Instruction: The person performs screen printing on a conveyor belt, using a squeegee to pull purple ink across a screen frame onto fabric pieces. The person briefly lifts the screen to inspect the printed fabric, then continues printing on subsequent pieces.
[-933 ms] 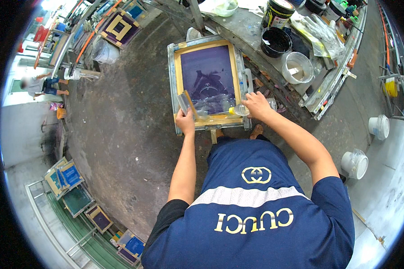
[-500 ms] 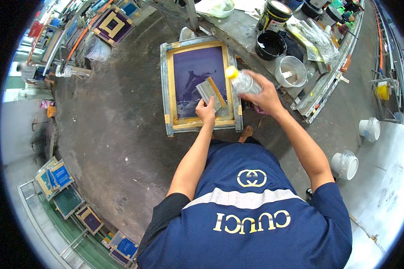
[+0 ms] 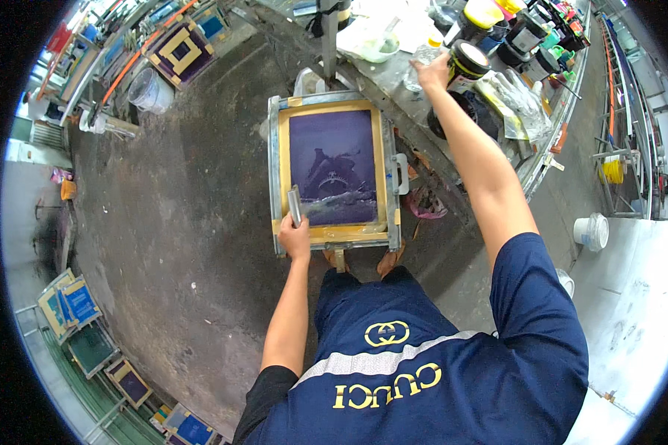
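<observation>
My left hand (image 3: 295, 239) is closed around a squeegee (image 3: 295, 205), turned nearly edge-on, at the lower left of a screen-printing frame (image 3: 274, 163). The frame has yellow tape round a dark purple mesh (image 3: 334, 141), with a wet, glossy streak and a dark pattern across its lower half. Out to the far right, my right hand (image 3: 432, 73) grips a clear plastic bottle (image 3: 423, 58) with a yellow cap, over the worktable (image 3: 378, 74). Whether the bottle's base touches the tabletop I cannot tell.
Beside my right hand stands a dark ink tub (image 3: 469, 61), with more tubs behind it. A pale green bowl (image 3: 381, 48) and crumpled plastic bags (image 3: 513, 104) lie on the table. A white bucket (image 3: 150, 92) stands far left; framed screens (image 3: 89, 347) lean at lower left.
My right hand has carried the bottle away from the frame, out over the worktable. My left hand has drawn the squeegee left and nearer to me, turning it edge-on.
</observation>
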`<state>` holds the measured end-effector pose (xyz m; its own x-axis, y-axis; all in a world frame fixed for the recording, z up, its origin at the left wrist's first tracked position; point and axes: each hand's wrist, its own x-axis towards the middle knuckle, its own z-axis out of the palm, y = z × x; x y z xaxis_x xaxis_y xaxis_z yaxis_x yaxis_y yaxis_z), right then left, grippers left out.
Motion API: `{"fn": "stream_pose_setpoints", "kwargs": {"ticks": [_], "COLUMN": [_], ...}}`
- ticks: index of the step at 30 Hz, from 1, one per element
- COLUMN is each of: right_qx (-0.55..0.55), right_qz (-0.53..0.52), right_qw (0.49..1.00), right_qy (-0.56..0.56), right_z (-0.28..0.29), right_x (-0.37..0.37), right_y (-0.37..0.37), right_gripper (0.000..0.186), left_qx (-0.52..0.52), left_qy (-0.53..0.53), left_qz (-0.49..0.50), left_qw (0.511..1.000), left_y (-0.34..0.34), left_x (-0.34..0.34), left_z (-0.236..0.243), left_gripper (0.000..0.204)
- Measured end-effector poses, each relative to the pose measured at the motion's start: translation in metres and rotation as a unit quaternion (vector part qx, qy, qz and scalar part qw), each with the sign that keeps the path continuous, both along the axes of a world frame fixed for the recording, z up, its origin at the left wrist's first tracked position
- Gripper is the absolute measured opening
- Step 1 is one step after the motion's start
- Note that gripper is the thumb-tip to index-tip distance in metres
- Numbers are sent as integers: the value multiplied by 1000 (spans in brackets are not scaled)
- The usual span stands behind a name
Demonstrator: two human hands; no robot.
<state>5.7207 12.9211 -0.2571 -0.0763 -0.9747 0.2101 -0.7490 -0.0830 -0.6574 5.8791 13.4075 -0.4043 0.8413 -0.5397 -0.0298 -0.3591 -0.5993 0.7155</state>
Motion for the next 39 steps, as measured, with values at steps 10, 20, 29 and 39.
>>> {"fn": "stream_pose_setpoints", "kwargs": {"ticks": [10, 20, 29, 39], "right_qx": [29, -188, 138, 385], "right_qz": [-22, 108, 5, 47], "right_qw": [996, 933, 979, 859], "right_qy": [-85, -288, -149, -334], "right_z": [-13, 34, -110, -199], "right_x": [-5, -15, -109, -84], "right_y": [-25, 81, 298, 237], "right_gripper": [120, 70, 55, 60], "left_qx": [-55, 25, 79, 21], "left_qy": [127, -97, -59, 84], "left_qz": [-121, -310, -436, -86], "left_qw": [983, 945, 895, 993], "left_y": [-61, -21, -10, 7], "left_x": [-21, -50, -5, 36], "left_z": [1, -5, 12, 49], "left_gripper": [27, 56, 51, 23]}}
